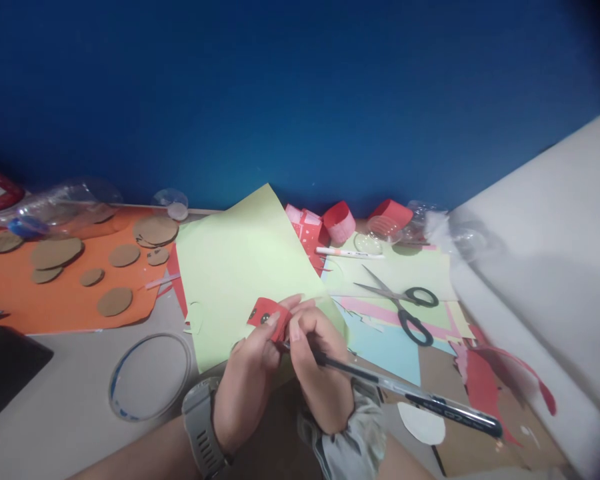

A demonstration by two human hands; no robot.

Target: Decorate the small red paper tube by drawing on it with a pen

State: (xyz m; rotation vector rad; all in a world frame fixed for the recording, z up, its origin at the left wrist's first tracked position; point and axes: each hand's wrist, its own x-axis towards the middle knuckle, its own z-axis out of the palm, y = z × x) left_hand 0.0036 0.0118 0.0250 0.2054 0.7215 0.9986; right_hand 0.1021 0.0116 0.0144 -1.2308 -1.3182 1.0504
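Note:
My left hand (253, 367), with a grey watch on its wrist, is closed on a small red paper piece (261, 311) that bears dark round spots. In my right hand (323, 370) is a pen (410, 393) with a clear barrel and dark end, its rear pointing to the lower right. The pen's tip is by the red piece, partly hidden by my fingers. Both hands meet over the lower edge of a large pale green sheet (240, 253). A grey scrunchie (353, 433) circles my right wrist.
Scissors (400, 303) lie on coloured paper at right, below a white marker (350, 253). Red paper rings (339, 221) stand behind. Cardboard discs (115, 302) rest on orange paper (80, 317) at left, near a clear ring (113, 393) and a black phone (10, 373).

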